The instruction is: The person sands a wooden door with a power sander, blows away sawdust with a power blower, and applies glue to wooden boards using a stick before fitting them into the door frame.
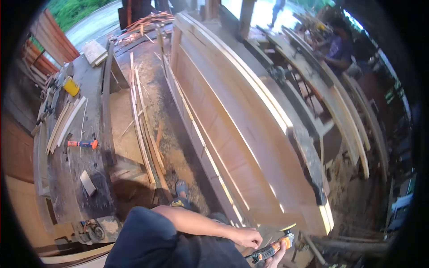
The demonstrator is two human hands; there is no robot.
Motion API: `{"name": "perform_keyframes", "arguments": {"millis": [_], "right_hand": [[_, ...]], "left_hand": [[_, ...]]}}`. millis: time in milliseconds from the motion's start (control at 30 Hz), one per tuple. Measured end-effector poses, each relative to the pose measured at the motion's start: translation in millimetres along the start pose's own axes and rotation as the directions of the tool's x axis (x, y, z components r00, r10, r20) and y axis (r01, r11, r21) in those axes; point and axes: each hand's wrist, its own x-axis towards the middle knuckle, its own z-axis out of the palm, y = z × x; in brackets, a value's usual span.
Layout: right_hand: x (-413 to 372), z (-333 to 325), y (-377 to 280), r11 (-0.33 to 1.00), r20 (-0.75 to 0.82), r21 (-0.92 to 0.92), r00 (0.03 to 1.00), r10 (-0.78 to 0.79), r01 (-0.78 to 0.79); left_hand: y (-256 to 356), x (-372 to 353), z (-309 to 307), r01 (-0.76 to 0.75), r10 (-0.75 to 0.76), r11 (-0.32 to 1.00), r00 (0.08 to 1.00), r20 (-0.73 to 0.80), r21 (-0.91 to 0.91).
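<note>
My right hand [280, 256] is wrapped around an orange and black angle grinder [269, 251] at the bottom of the view. The grinder's disc [288, 227], yellowish at its edge, points up beside the near end of a long wooden panel [223, 120]. My left hand [248, 237] is curled closed just left of the grinder; what its fingers hold, if anything, is hidden. The panel has a brown recessed face and pale edges, and it stretches away from me on a dark support.
At the left stands a workbench [78, 178] with a hammer [82, 144], a yellow container [71, 86], a wood block [87, 183] and strips. Long wood strips [142, 120] lie between bench and panel. Another person [339, 49] is at the right among stacked boards [330, 102].
</note>
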Motion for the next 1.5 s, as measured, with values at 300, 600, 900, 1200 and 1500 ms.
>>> {"name": "perform_keyframes", "arguments": {"millis": [300, 600, 900, 1200, 1500], "right_hand": [[22.0, 193.3, 87.1, 0.992, 0.179, -0.084, 0.980, -0.081, 0.098], [9.3, 380.1, 159.6, 0.946, 0.167, -0.263, 0.975, -0.147, 0.188], [61.2, 541.2, 207.1, 0.896, 0.093, -0.341, 0.959, -0.268, 0.284], [49.4, 694.0, 275.4, 0.787, 0.149, -0.493, 0.927, -0.345, 0.372], [-19.3, 866.5, 370.4, 0.895, -0.075, -0.222, 0.908, -0.412, 0.387]], "left_hand": [[324.1, -171.0, -277.5, -0.798, 0.638, 0.557, 0.589, -0.496, -0.231], [365.2, -195.5, -381.1, -0.919, 0.713, -0.033, 0.254, -0.654, -0.393], [304.9, -205.5, -636.0, -0.675, 0.647, 0.668, 0.735, -0.203, -0.313], [83.5, -211.0, -724.5, 0.403, -0.385, 0.911, 0.907, 0.172, -0.085], [-13.5, -294.0, -840.8, 0.229, -0.389, 0.918, 0.686, 0.615, 0.324]]}}
